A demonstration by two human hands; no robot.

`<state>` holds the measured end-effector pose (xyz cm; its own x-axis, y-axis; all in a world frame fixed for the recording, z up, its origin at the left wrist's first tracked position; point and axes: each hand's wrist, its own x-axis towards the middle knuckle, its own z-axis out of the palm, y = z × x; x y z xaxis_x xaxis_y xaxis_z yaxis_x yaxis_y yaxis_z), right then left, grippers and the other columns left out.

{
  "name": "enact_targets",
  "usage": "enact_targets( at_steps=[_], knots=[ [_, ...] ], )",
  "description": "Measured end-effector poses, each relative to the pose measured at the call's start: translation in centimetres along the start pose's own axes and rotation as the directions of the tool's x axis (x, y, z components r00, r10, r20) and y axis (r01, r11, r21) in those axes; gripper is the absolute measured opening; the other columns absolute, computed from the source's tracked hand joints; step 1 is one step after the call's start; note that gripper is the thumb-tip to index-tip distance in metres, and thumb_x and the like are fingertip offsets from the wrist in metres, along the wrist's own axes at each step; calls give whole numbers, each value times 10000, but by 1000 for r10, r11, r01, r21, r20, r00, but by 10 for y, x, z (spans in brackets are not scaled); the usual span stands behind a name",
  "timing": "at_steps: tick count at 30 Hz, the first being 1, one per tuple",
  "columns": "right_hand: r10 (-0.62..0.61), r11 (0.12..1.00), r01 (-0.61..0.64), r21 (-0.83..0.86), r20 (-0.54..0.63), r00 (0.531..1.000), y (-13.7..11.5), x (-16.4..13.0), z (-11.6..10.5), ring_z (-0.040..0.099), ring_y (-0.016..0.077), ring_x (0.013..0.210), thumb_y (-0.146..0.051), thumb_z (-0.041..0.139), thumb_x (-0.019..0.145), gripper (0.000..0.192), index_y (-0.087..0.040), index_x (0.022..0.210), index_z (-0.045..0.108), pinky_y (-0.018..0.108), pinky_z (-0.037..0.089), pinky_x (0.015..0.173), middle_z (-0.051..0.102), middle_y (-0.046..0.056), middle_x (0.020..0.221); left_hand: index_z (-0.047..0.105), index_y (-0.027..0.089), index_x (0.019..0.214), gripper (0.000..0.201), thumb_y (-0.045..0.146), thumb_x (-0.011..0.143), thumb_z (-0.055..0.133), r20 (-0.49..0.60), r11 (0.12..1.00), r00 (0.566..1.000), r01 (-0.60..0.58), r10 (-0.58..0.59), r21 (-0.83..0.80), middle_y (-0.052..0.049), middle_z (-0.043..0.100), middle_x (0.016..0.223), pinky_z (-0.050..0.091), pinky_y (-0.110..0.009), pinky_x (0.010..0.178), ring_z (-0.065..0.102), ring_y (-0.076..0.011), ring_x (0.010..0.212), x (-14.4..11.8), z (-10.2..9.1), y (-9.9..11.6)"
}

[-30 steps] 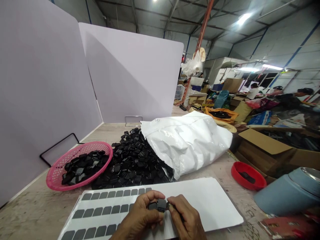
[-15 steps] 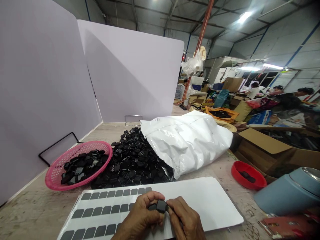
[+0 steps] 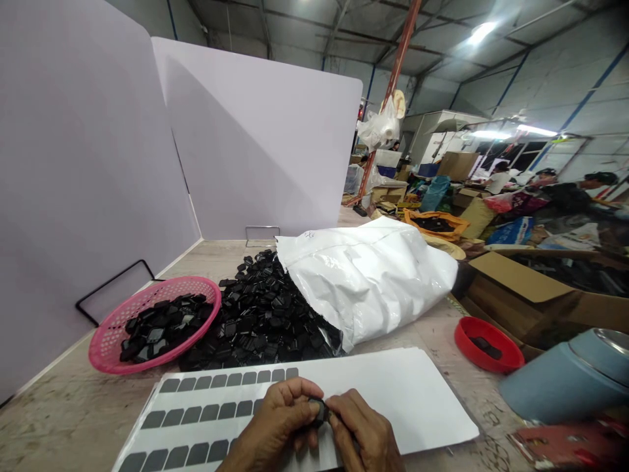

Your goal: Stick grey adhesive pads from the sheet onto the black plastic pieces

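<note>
My left hand [image 3: 282,423] pinches a small black plastic piece [image 3: 319,413] between thumb and fingers, above a white sheet. My right hand [image 3: 363,429] is closed at the piece's right edge; its fingertips touch or nearly touch it, and whether they grip anything is hidden. Under both hands lies the white sheet [image 3: 417,400], with rows of grey rounded stickers [image 3: 209,413] on its left part. Just beyond the sheet, a heap of similar black pieces [image 3: 265,321] spills at the mouth of a white plastic bag [image 3: 373,275].
A pink basket [image 3: 213,314] of black pieces stands at left. On the right are a red dish [image 3: 515,360] with a dark piece, a blue-grey bottle [image 3: 555,387] and a cardboard box [image 3: 521,282]. White panels [image 3: 260,144] rise behind; people sit far right.
The black piece has turned in my left hand, and my left thumb now lies over it. A second dark piece seen beside it before is no longer visible. My right hand has barely moved.
</note>
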<state>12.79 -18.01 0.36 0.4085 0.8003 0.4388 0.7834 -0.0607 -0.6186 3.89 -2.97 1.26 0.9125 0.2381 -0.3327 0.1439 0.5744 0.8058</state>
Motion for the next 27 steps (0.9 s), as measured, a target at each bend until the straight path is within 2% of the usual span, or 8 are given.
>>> enact_targets(
  at_steps=[3, 5, 7, 10, 13, 16, 21, 27],
  knots=[
    [37, 999, -37, 1, -17, 999, -1, 0, 5, 571, 161, 667, -173, 358, 955, 198, -214, 1034, 535, 253, 418, 600, 553, 18, 789, 603, 139, 837, 303, 311, 633, 744, -23, 997, 1000, -19, 21, 77, 41, 520, 521, 195, -199, 409, 446, -70, 402, -1, 0, -2],
    [59, 997, -59, -47, 2, 998, 0, -1, 7, 572, 163, 653, -189, 346, 953, 200, -217, 974, 542, 261, 406, 591, 551, 13, 774, 603, 155, 850, 262, 321, 672, 700, -39, 979, 998, -38, 46, 201, 54, 498, 533, 228, -206, 431, 415, -72, 425, -4, -1, 1],
    [86, 987, -81, -140, 26, 996, 3, -2, 4, 573, 172, 643, -195, 325, 948, 224, -225, 897, 541, 276, 395, 590, 549, 11, 760, 616, 171, 866, 211, 338, 740, 639, -73, 915, 988, -99, 138, 391, 48, 502, 589, 295, -216, 495, 422, -88, 506, -9, -3, 10],
    [179, 952, -172, -252, 6, 984, 9, -3, -7, 584, 183, 655, -204, 301, 945, 244, -238, 868, 531, 291, 396, 608, 568, 6, 774, 631, 194, 911, 223, 376, 816, 544, -163, 773, 938, -144, 305, 617, 34, 505, 669, 351, -238, 605, 443, -126, 636, -16, -11, 30],
    [258, 920, -246, -306, 0, 966, 9, 1, -18, 600, 185, 658, -205, 289, 935, 238, -245, 864, 513, 293, 402, 600, 597, 0, 784, 615, 194, 917, 251, 398, 817, 508, -230, 745, 922, -88, 313, 661, 39, 466, 658, 337, -248, 592, 407, -136, 622, -20, -22, 42],
    [284, 883, -231, -408, 74, 956, -1, 12, -17, 615, 193, 624, -165, 313, 907, 197, -238, 861, 490, 307, 385, 554, 610, 2, 758, 602, 199, 892, 223, 384, 831, 493, -183, 722, 942, -80, 280, 687, 44, 433, 647, 316, -244, 579, 373, -133, 606, -24, -32, 35],
    [259, 813, -96, -575, 209, 943, -20, 33, 4, 626, 222, 652, -68, 411, 868, 177, -229, 841, 478, 330, 357, 550, 597, 29, 784, 600, 218, 901, 224, 388, 892, 454, -101, 671, 956, -116, 276, 733, 32, 447, 697, 323, -242, 614, 386, -141, 664, -30, -40, 19],
    [206, 790, -17, -612, 239, 949, -27, 41, 26, 625, 244, 671, -32, 491, 812, 209, -232, 871, 491, 332, 336, 538, 597, 33, 804, 613, 199, 862, 212, 332, 889, 451, -84, 617, 947, -133, 309, 775, 33, 454, 656, 304, -244, 597, 383, -136, 632, -21, -38, 26]
  ],
)
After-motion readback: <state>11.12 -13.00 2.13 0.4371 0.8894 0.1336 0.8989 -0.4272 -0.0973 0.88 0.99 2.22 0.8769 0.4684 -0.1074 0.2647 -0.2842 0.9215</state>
